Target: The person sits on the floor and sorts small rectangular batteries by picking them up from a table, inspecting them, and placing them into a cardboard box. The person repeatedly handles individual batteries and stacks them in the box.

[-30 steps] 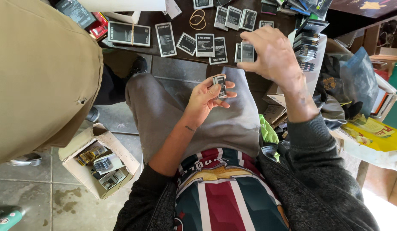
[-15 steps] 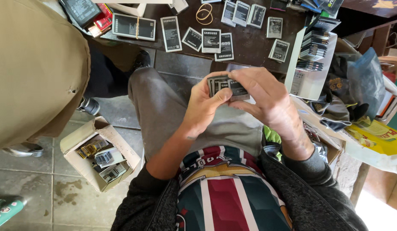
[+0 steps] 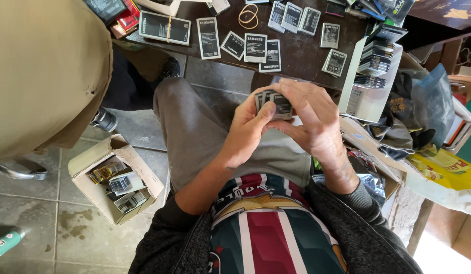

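Both hands over my lap, at the table (image 3: 296,56) edge. Left hand (image 3: 248,133) and right hand (image 3: 309,119) pinch a small stack of batteries (image 3: 275,102) between them. Step: squaring the stack. Next probably needs an even grip.

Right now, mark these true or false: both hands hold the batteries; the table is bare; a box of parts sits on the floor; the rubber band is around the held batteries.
Both hands hold the batteries: true. The left hand and right hand grip the batteries.
The table is bare: false. The table carries many loose batteries.
A box of parts sits on the floor: true. The box lies at the person's left.
The rubber band is around the held batteries: false. The rubber band lies on the table.
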